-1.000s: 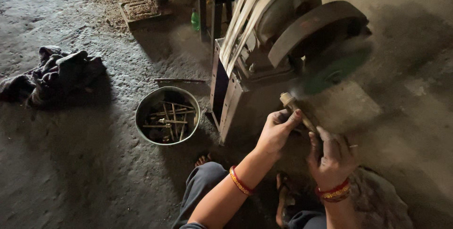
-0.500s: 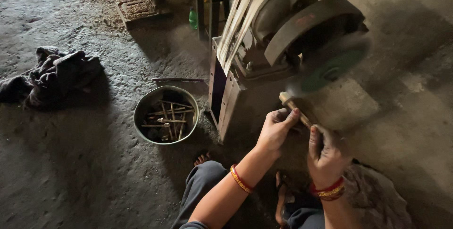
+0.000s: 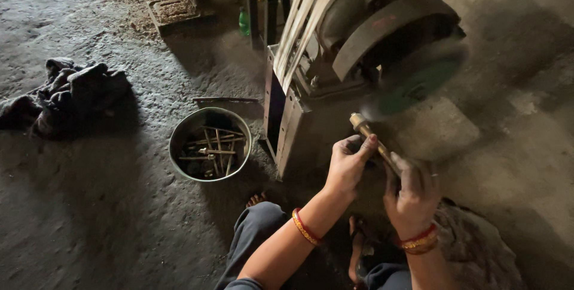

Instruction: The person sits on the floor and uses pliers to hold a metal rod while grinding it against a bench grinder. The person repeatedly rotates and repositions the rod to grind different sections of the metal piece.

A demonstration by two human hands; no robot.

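A brass-coloured metal rod [image 3: 366,133] points up at the lower edge of a spinning green grinding wheel [image 3: 418,81]. My left hand [image 3: 348,165] grips the rod near its middle, fingers curled over it. My right hand [image 3: 411,193] holds the rod's lower end. The rod's tip sits just below the blurred wheel; contact cannot be made out. The wheel belongs to a grey belt-driven grinding machine [image 3: 311,98] standing on the floor in front of me. Both wrists wear red and gold bangles.
A round metal bowl [image 3: 177,140] holding several similar rods stands left of the machine. A heap of dark cloth [image 3: 66,92] lies far left. A thin rod [image 3: 224,100] lies behind the bowl. A small tray [image 3: 173,10] and green bottle [image 3: 244,22] sit at the back.
Both hands have kept their grip on the rod and shifted slightly, with the rod's tip staying at the wheel's lower edge. The wheel keeps spinning.
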